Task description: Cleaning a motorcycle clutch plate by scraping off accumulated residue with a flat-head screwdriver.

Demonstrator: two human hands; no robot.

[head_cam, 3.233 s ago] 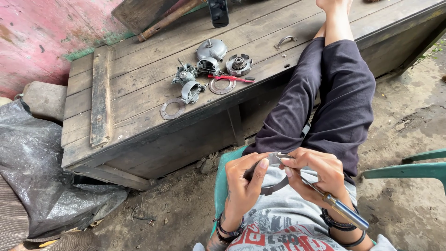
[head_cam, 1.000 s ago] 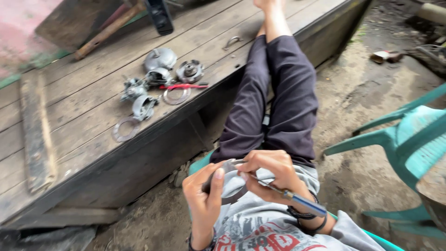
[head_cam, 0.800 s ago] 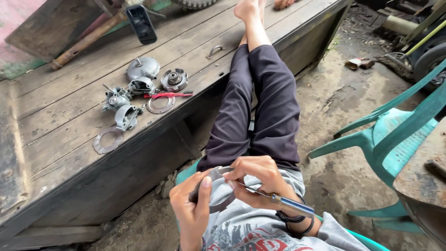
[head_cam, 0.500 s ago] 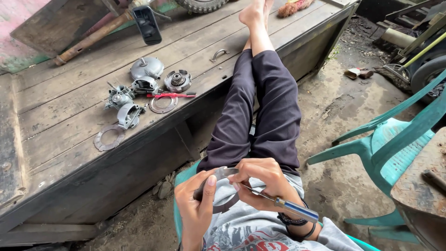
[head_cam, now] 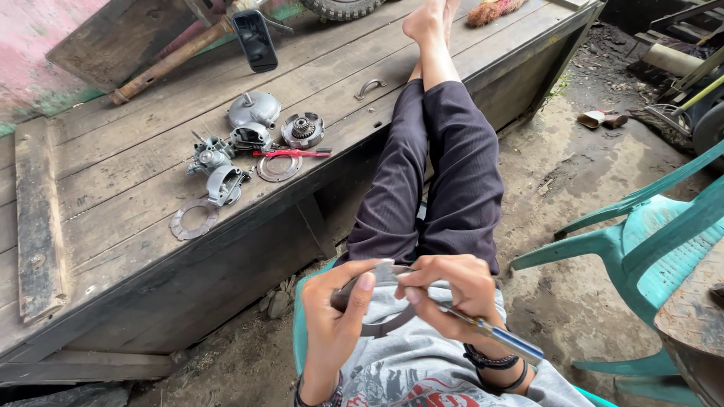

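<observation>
The left hand [head_cam: 339,316] has its fingers [head_cam: 360,290] curled shut around a flat grey metal ring [head_cam: 377,324], holding it on edge just above the lap. The right hand [head_cam: 445,290] pinches a thin tool with a blue and clear handle [head_cam: 501,339], its long axis slanting down to the right, its tip hidden at the ring's upper rim. Both hands touch the ring; the left carries it. Beyond the outstretched legs, the wooden tabletop [head_cam: 136,173] bears 1 similar ring [head_cam: 194,219], grey engine parts [head_cam: 249,136] and a red-handled tool [head_cam: 290,153]. No labels are readable.
</observation>
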